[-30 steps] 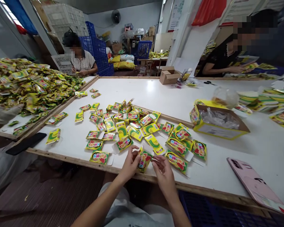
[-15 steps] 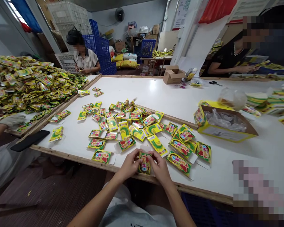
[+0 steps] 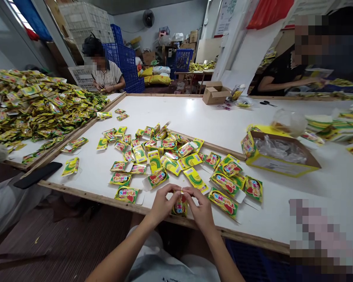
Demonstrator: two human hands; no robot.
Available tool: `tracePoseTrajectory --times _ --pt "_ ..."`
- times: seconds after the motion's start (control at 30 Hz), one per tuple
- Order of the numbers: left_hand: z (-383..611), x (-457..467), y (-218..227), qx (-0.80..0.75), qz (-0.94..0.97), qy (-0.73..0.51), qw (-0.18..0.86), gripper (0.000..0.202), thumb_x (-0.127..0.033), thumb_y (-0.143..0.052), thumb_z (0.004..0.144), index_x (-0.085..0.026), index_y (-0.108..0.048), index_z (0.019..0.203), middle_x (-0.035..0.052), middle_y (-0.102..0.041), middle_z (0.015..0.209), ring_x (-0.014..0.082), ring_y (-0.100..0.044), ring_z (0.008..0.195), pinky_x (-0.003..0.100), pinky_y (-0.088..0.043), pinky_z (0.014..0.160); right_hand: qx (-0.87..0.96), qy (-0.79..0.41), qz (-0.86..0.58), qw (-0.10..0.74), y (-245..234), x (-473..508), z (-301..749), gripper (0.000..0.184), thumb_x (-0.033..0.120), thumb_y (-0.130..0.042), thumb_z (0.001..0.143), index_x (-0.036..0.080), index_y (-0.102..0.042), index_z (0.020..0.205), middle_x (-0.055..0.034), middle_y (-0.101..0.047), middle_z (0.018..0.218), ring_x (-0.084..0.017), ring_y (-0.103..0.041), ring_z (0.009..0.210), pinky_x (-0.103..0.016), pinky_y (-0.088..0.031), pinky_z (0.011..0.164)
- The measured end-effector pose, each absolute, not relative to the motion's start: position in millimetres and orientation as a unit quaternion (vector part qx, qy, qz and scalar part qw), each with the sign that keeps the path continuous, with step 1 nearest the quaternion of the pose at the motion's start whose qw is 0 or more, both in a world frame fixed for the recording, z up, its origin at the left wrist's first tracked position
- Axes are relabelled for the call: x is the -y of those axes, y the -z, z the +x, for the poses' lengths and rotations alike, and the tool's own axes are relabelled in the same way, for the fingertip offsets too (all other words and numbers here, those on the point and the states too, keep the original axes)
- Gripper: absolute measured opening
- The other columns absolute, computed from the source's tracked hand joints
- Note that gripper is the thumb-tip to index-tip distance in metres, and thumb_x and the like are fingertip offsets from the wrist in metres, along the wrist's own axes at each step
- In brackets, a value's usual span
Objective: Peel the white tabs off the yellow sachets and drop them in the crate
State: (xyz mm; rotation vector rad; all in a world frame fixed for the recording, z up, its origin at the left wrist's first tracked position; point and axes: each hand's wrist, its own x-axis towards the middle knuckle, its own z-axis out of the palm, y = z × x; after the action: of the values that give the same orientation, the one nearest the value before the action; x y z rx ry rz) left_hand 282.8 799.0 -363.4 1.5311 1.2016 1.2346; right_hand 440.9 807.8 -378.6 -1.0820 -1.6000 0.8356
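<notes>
A small green and yellow printed box stands at the table's near edge between my hands. My left hand pinches the box's top end from the left, thumb and fingers together. From the other side my right hand pinches the same end, its fingertips meeting the left ones over the flap. Most of the white flap is hidden behind the fingers. Just beyond lie many similar printed boxes, several with white end flaps sticking out. A yellow box lies close behind my right hand.
A large heap of packets fills the left table. An open yellow carton with clear plastic bags stands at right. A wooden strip crosses the white table. A black flat object lies at the left edge. Co-workers sit around.
My fingertips have come together over the top of the box, and the flap that stood up behind it is now folded in under them. The gloved hand at left has drawn back.
</notes>
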Motion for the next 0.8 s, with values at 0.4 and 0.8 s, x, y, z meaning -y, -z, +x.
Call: tracePoseTrajectory --times 0.4,0.8 --pt "286.7 -797.6 370.1 -0.486 0.572 -0.521 0.407 0.016 -0.03 -0.061 0.086 -0.018 -0.07 0.089 0.0065 -0.07 0.088 0.0202 -0.064 0.087 0.032 -0.051 0.08 0.629 -0.376 -0.484 0.478 378.6 -806.0 434.3 0.025 0.043 -0.058 0.086 0.02 -0.068 0.09 -0.0063 -0.071 0.087 -0.021 -0.066 0.078 -0.032 -0.053 0.071" --pt "214.7 -813.9 371.5 -0.691 0.532 -0.442 0.209 0.042 -0.025 -0.07 0.075 -0.02 -0.051 0.111 0.0103 -0.064 0.106 0.0299 -0.058 0.107 0.047 -0.04 0.093 0.639 -0.151 -0.658 0.368 349.1 -743.5 607.6 0.032 0.061 -0.059 0.073 0.033 -0.069 0.082 -0.0118 -0.07 0.088 -0.03 -0.066 0.08 -0.047 -0.047 0.073"
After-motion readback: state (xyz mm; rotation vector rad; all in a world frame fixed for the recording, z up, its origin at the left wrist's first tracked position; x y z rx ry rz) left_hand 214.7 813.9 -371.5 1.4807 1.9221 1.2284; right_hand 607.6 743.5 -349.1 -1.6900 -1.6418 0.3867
